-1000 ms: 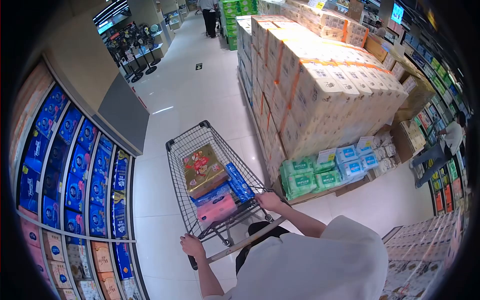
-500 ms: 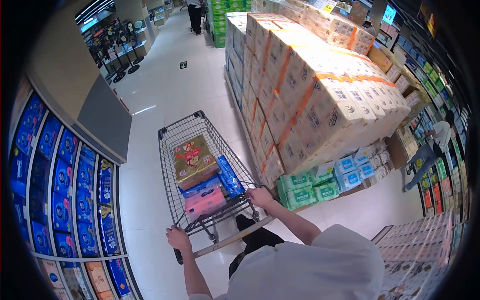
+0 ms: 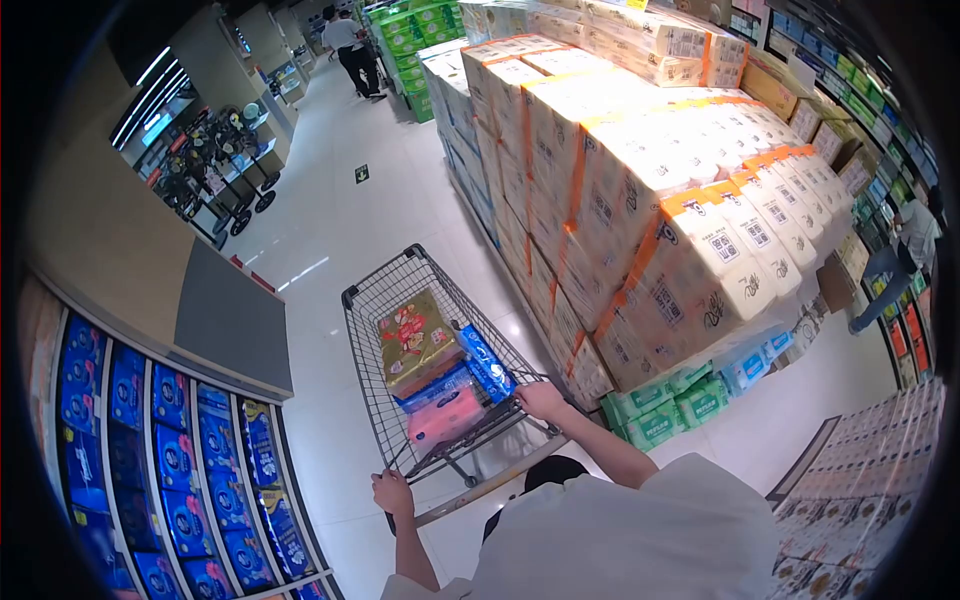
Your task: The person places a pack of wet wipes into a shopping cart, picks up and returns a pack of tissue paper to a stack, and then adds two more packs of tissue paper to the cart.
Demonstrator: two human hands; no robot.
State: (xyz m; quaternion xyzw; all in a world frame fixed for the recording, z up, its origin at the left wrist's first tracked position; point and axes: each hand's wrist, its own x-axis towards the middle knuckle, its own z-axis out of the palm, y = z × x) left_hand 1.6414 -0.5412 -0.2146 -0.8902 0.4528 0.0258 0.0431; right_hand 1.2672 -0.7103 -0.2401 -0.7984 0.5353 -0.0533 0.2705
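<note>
Two hands are wrapped around the handle bar (image 3: pixel 470 492) of a wire shopping cart (image 3: pixel 400 290), one at each end. The cart's long axis is pointed away from the person, up the white-tiled aisle and tipped a bit to the left in the head view, with the narrow nose farthest off and the handle nearest the body.

The left hand (image 3: pixel 392 492) is closed over the low left end of the bar, fingers curled right round it. The right hand (image 3: pixel 543 400) is set on the higher right end, up by the basket's rear corner, fingers also folded over the top. So the bar is run slantwise between the two grips, and the basket is kept just ahead of the knuckles.

Inside the basket a few packs are stacked: a gold pack (image 3: pixel 418 338) with red print is laid toward the front, a pink pack (image 3: pixel 446 418) is tucked at the back nearest the handle, and a long blue pack (image 3: pixel 487 363) is propped along the right wall, touching the gold one.

On the right, close beside the cart, a huge block of white tissue bales with orange bands (image 3: pixel 640 190) is piled up, with green packs (image 3: pixel 660 415) shoved in at floor level. On the left, shelves of blue packs (image 3: pixel 180 460) are lined up. Far up the aisle another shopper (image 3: pixel 352 50) can be made out.
</note>
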